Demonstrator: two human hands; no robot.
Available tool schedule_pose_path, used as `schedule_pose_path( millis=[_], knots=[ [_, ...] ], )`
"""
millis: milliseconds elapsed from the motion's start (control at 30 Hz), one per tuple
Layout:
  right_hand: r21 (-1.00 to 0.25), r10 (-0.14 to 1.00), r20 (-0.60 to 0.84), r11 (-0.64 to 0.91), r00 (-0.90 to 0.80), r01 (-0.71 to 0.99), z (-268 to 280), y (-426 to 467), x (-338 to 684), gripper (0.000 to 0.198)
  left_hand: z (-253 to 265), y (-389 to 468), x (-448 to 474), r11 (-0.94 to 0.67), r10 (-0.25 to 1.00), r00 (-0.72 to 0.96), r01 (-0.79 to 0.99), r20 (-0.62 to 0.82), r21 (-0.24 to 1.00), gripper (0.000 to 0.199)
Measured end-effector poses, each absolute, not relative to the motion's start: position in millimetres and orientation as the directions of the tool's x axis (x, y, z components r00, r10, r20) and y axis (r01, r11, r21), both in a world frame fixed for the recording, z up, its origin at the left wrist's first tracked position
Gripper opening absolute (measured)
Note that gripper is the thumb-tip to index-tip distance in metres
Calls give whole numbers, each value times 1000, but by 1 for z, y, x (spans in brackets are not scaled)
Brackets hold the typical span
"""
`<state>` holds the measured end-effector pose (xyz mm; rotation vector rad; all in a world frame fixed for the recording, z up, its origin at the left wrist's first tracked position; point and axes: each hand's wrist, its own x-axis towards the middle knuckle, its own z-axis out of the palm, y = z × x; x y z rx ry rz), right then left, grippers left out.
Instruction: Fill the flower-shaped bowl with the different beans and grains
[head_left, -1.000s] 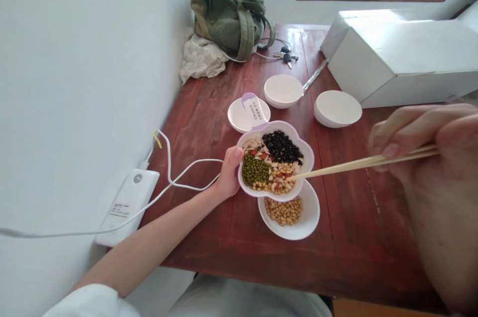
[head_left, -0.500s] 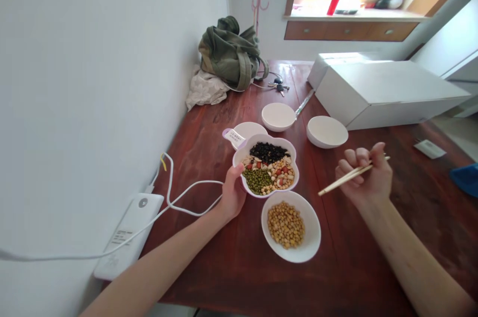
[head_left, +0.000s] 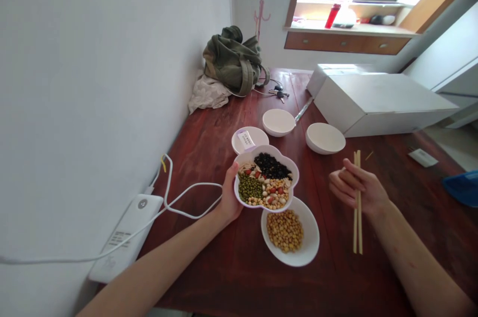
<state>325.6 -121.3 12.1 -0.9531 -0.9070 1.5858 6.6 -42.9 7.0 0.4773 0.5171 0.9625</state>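
Observation:
My left hand [head_left: 230,195] grips the left rim of a white flower-shaped dish [head_left: 294,161]. Black beans [head_left: 272,165], green mung beans [head_left: 250,188], peanuts and yellow beans lie in it in separate patches. The dish is tilted a little and covers the back edge of a white bowl [head_left: 311,227] of yellow soybeans [head_left: 285,231]. To the right, my right hand [head_left: 353,185] is closed around a pair of wooden chopsticks [head_left: 357,222], which point down toward the table's front edge. Nothing is between the chopstick tips.
Behind the dish stand a small white plate [head_left: 237,143] with a label and two white bowls, one at the back [head_left: 278,122] and one farther right [head_left: 324,138]. A white box [head_left: 377,102], green bag [head_left: 233,60], keys [head_left: 279,92] and power strip with cable [head_left: 127,235] surround them.
The flower-shaped dish has shifted slightly nearer and now overlaps the soybean bowl. My right hand has turned the chopsticks from pointing left to pointing down toward me.

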Motion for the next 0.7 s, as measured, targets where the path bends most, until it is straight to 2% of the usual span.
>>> schedule_pose_path(
  millis=[167, 233, 267, 333, 400, 467, 700],
  knots=[
    [-928, 912, -325, -359, -249, -103, 27, -134, 313, 37, 11, -41, 7, 480, 867, 459, -671, -193, 565, 59],
    [-919, 882, -393, -378, -259, 109, 34, -138, 295, 47, 11, -40, 6, 487, 865, 463, -676, -195, 553, 58],
    [-905, 873, -411, -356, -262, 233, 37, -139, 286, 53, 11, -40, 6, 491, 862, 467, -676, -196, 549, 59],
    [-877, 873, -389, -255, -293, 407, 40, -140, 270, 52, 9, -39, 5, 499, 858, 472, -671, -204, 548, 60],
    [-861, 874, -347, -153, -341, 486, 41, -141, 263, 42, 8, -39, 5, 499, 860, 462, -670, -217, 549, 60],
    [-835, 883, -328, -104, -337, 541, 41, -140, 264, 41, 7, -39, 4, 492, 866, 444, -673, -230, 552, 59],
    [-730, 945, -304, -147, -124, 667, 52, -144, 334, 29, 8, -37, 3, 482, 874, 416, -675, -252, 558, 55]
  ],
)
